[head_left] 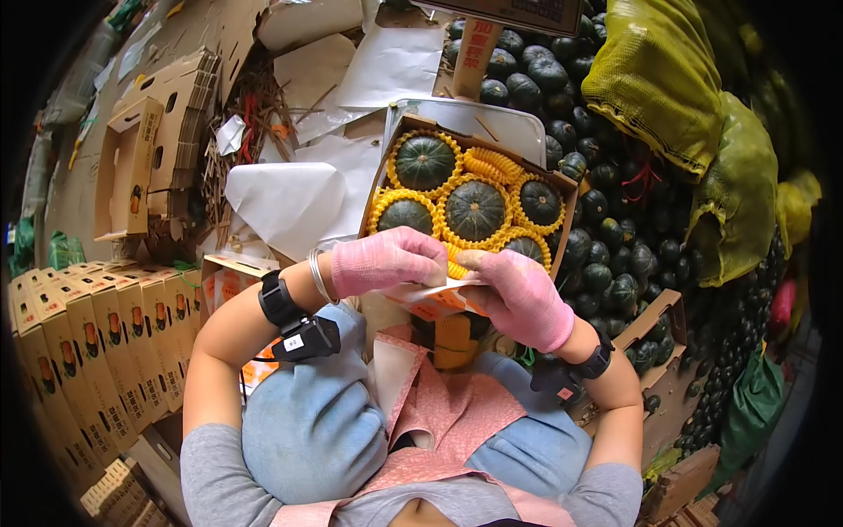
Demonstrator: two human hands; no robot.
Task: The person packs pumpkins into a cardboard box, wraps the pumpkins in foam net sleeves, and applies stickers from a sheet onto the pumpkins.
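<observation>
A cardboard box [565, 186] on a metal scale platform [518, 125] holds several dark green squashes [475, 211] in yellow foam nets [492, 164]. My left hand [389, 262], in a pink glove, is at the box's near edge, its fingers pinched together on a whitish edge of paper or film. Beside it my right hand [524, 299], also gloved in pink, has thumb and fingers pressed together at the same near edge. What lies between the fingertips is small and partly hidden. An orange and white printed surface [436, 304] shows below both hands.
Upright printed cartons [114, 338] fill the left side, with flattened cardboard [180, 132] above them. White paper sheets [285, 200] lie left of the box. Loose squashes [546, 75] and yellow-green mesh sacks [654, 83] are on the right. A scale post [475, 61] rises behind the box.
</observation>
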